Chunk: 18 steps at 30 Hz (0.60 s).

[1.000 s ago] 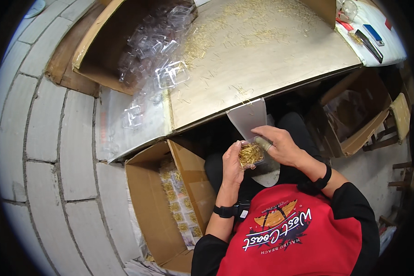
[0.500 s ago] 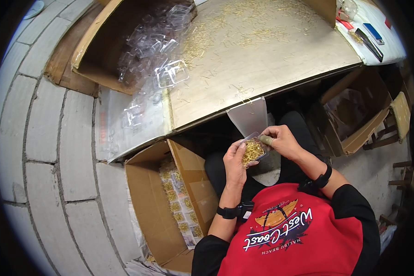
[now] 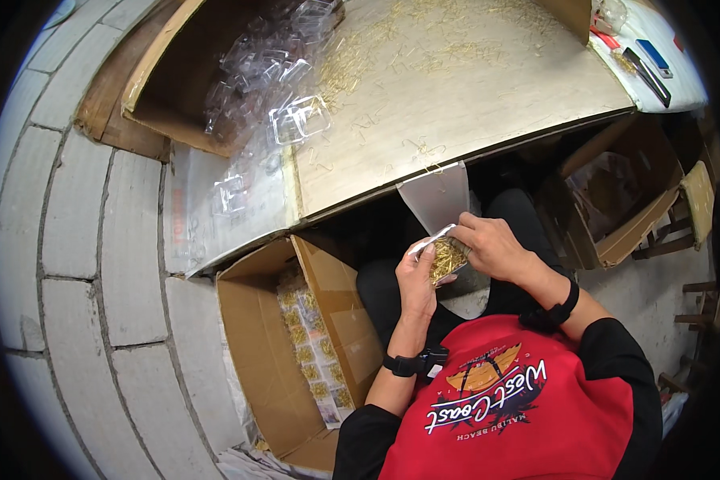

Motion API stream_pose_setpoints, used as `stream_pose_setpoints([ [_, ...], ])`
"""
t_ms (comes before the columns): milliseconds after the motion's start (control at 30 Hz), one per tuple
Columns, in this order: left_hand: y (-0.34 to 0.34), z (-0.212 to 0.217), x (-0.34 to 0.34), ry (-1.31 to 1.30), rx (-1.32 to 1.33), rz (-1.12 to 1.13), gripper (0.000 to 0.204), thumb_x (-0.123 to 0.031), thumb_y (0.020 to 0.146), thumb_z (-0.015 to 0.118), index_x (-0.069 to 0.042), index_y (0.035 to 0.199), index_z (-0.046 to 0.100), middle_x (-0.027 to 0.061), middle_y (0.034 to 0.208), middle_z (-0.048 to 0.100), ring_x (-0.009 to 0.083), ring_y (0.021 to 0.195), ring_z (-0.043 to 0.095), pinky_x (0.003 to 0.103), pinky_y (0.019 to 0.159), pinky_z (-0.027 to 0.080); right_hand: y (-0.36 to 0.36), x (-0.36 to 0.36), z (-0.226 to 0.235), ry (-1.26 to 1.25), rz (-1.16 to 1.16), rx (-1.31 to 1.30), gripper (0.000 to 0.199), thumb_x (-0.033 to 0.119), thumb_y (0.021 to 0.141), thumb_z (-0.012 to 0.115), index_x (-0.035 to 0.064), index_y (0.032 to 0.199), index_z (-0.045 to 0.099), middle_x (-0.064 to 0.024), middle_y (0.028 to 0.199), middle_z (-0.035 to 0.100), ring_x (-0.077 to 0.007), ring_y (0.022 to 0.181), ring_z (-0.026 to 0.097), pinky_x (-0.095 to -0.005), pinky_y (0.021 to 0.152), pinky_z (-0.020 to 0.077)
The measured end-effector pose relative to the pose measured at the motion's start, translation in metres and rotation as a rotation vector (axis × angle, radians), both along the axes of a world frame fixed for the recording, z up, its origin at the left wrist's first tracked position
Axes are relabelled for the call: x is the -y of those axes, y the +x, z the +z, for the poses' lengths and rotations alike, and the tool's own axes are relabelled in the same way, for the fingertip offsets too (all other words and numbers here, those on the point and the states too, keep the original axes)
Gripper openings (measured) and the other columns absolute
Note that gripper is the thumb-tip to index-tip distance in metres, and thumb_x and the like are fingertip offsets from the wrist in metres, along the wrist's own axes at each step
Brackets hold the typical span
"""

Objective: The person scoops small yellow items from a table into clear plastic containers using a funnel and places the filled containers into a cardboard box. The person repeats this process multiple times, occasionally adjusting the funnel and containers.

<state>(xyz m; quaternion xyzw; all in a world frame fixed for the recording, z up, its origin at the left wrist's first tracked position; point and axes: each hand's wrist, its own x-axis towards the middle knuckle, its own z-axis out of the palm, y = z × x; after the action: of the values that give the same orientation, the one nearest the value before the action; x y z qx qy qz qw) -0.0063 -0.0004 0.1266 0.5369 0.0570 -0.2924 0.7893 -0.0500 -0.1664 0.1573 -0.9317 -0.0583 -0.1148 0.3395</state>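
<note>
Over my lap, a small clear plastic box [image 3: 449, 260] full of gold-coloured bent wire pieces is held between both hands. My left hand [image 3: 415, 278] is closed round its left side, the thumb along the near edge. At its upper right, my right hand [image 3: 490, 245] pinches the edge with fingers together. A whitish, glossy strip shows along the box's far edge; whether it is a lid or a card I cannot tell. Just beyond the hands, a pale chute-like flap [image 3: 438, 198] hangs from the table's front edge, with a few gold wires [image 3: 426, 154] at its top.
Loose gold wires are scattered over the table [image 3: 456, 104]. Empty clear boxes [image 3: 272, 68] spill from a tipped carton [image 3: 172, 64]. At my left, an open carton [image 3: 256, 320] holds rows of filled boxes [image 3: 312, 352]. Another carton [image 3: 616, 204] and a black cutter [image 3: 648, 78] are at right.
The box has tilted and moved slightly right. The whitish strip now shows along its far edge. My right fingers have shifted inward over the box's edge.
</note>
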Motion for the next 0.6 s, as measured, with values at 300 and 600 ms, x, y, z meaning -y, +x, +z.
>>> stream_pose_setpoints([
  [300,0.004,0.0,-0.004,-0.105,-0.03,0.085,0.022,-0.017,0.095,0.049,0.0,0.108,0.054,0.0093,0.091,0.064,0.0159,0.073,0.066,0.028,0.052,0.058,-0.013,0.001,0.012,-0.073,0.13,0.167,0.047,0.02,0.086,0.059,0.0044,0.129,0.047,-0.0153,0.131,0.048,-0.0314,0.127,0.041,-0.0463,0.1,0.0361],
  [600,0.004,0.001,-0.005,-0.103,-0.024,0.076,0.021,-0.018,0.095,0.05,-0.002,0.108,0.054,0.0086,0.09,0.064,0.0149,0.074,0.066,0.029,0.051,0.059,-0.01,-0.009,-0.003,0.277,-0.009,0.116,0.038,0.014,0.086,0.059,0.0022,0.121,0.052,-0.0153,0.118,0.056,-0.0311,0.113,0.052,-0.0424,0.094,0.0412],
])
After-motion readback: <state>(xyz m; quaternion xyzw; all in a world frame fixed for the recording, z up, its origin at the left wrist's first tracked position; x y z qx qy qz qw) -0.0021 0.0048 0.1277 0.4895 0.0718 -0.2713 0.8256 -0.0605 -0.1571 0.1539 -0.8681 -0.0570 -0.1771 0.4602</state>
